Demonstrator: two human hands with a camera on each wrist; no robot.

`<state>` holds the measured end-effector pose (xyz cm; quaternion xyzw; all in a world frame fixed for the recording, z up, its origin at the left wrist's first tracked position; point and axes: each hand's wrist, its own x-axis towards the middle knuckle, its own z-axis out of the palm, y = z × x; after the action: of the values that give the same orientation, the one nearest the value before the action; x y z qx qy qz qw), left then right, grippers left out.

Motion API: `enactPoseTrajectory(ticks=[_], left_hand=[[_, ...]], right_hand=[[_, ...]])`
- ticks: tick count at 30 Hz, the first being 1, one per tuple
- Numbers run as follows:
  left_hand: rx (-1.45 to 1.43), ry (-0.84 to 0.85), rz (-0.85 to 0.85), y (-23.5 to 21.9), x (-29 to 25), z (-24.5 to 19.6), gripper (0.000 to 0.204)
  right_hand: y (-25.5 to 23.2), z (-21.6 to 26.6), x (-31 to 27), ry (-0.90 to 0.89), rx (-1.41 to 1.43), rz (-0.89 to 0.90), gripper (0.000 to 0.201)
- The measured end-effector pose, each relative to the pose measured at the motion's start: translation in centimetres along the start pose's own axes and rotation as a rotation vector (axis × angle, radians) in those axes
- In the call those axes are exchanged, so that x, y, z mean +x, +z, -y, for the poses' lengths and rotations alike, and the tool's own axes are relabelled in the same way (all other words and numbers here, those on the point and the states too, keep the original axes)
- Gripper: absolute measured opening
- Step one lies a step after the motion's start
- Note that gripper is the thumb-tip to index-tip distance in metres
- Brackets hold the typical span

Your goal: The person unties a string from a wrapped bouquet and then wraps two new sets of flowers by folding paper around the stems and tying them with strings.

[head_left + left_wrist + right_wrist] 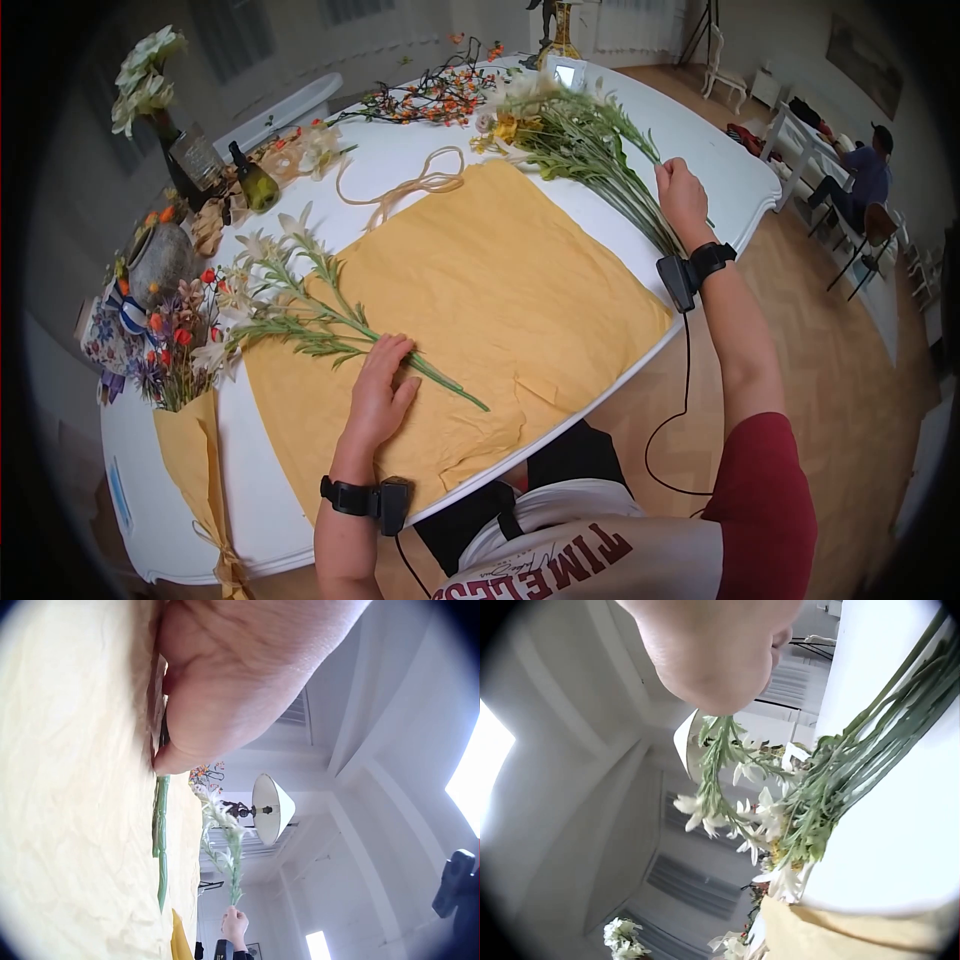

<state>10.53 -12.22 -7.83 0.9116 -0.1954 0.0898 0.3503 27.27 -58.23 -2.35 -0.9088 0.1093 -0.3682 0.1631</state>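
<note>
White-flowered stems [345,318] lie across yellow wrapping paper [470,270]. My left hand [378,392] rests over them with fingers fairly straight; in the left wrist view the hand [225,675] touches the green stems [161,840] against the paper. My right hand [684,200] is raised above a larger bunch of stems [600,175] and grips one stem. That sprig [718,761] bends away below the right hand [716,656] in the right wrist view, with white blooms; the left wrist view shows it upright above the hand.
A wrapped bouquet [190,440], grey vase [160,262] and green bottle [256,182] stand or lie on the left of the white table [725,160]. Tan cord [420,183] and orange-berried branches [430,98] are beyond the paper. A seated person [868,175] is at the far right.
</note>
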Motion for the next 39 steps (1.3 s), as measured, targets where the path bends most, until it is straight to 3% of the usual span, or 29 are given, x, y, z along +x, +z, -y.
enactPoseTrajectory(ticks=[7,9,11,13,14,15,17,21,25,35,37,39], left_hand=[[-0.019,-0.024,-0.014,0.0,0.0,0.1,0.047],[0.006,0.001,-0.017,0.1,-0.1,0.1,0.047],[0.045,0.006,-0.011,0.2,-0.1,0.4,0.048],[0.035,0.010,-0.029,0.3,-0.2,0.6,0.046],[0.036,-0.008,-0.017,0.4,-0.3,0.8,0.047],[0.031,-0.017,-0.002,0.4,-0.2,0.9,0.047],[0.042,-0.036,-0.004,0.3,-0.1,0.9,0.047],[0.051,-0.013,0.009,0.5,-0.3,1.1,0.049],[0.037,-0.006,0.016,0.4,-0.3,1.0,0.053],[0.088,0.029,0.003,0.0,-0.4,0.5,0.041],[0.094,0.007,0.004,-0.3,-0.5,0.3,0.041],[0.103,-0.015,0.006,-0.7,-0.5,0.0,0.040]], right_hand=[[0.3,5.3,0.7,-0.049,0.245,-0.146,0.027],[1.1,6.8,0.1,-0.106,0.591,-0.166,0.024],[0.2,10.4,-1.7,0.050,1.069,0.148,0.021],[-1.1,13.9,-3.5,0.081,1.286,0.590,0.021],[-1.5,15.1,-4.4,0.012,1.246,0.747,0.022],[-1.7,16.5,-5.5,-0.008,1.261,0.785,0.022],[-2.2,19.3,-7.9,-0.142,1.121,0.802,0.025],[0.3,22.8,-12.7,-0.285,1.109,0.826,0.025],[1.8,24.4,-17.1,-0.336,1.103,0.972,0.024],[3.4,26.1,-20.5,-0.258,1.166,1.029,0.023],[3.8,25.9,-20.5,-0.411,1.003,0.953,0.026],[4.0,25.8,-20.5,-0.388,1.003,0.987,0.027]])
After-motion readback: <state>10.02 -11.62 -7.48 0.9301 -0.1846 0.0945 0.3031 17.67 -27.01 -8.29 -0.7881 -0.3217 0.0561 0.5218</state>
